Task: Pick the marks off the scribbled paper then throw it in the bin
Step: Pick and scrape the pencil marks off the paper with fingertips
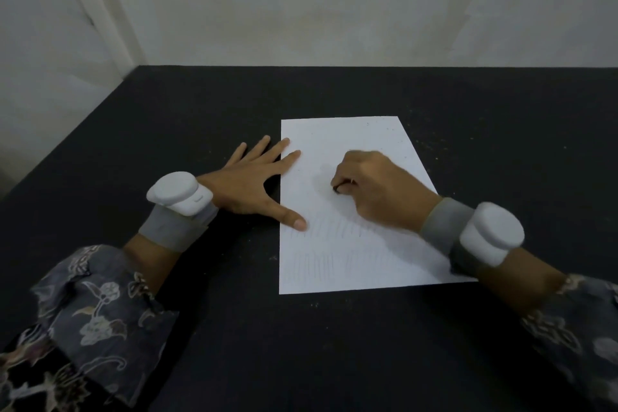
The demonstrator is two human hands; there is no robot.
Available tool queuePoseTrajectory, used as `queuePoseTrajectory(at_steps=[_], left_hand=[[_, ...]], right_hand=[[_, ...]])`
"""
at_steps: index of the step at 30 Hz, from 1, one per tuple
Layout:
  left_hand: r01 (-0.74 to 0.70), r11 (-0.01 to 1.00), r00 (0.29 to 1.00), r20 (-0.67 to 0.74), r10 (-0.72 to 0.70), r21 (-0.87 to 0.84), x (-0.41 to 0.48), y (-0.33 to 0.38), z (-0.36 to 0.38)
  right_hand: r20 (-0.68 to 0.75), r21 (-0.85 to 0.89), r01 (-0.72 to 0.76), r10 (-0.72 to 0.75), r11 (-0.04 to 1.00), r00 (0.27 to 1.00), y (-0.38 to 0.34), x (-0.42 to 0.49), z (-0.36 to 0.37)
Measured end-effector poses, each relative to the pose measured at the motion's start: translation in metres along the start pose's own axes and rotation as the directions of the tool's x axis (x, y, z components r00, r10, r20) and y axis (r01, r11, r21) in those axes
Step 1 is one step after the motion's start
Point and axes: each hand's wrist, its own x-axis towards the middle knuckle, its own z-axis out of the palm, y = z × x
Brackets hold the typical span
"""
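Note:
A white sheet of paper (347,144) lies flat on the black table (200,110). Faint pencil scribbles cross its lower half, and a smudged grey patch sits near its middle. My left hand (254,184) lies flat with fingers spread, its thumb and two fingertips pressing the sheet's left edge. My right hand (378,187) rests on the middle of the sheet with fingers curled round a small dark object (337,190), likely an eraser, which touches the paper beside the smudge. Most of that object is hidden by the fingers.
Small crumbs speckle the paper's top right corner and the table (434,150) beside it. A pale wall (334,10) runs behind the table's far edge. No bin is in view.

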Motion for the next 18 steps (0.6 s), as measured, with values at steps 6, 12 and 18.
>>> queuePoseTrajectory(at_steps=[6,12,18], left_hand=[[-0.011,1.000,1.000,0.006,0.011,0.006,0.001,-0.002,0.000],[-0.015,1.000,1.000,-0.001,0.015,-0.009,-0.001,-0.001,0.000],[-0.014,1.000,1.000,0.005,0.014,-0.013,-0.003,0.001,-0.001]], right_hand=[[0.040,-0.010,0.093,-0.093,0.996,0.995,-0.014,-0.009,0.006],[-0.025,-0.010,-0.026,0.026,1.000,0.999,0.008,0.003,-0.004],[0.020,-0.031,-0.010,0.011,0.999,1.000,0.008,0.002,-0.005]])
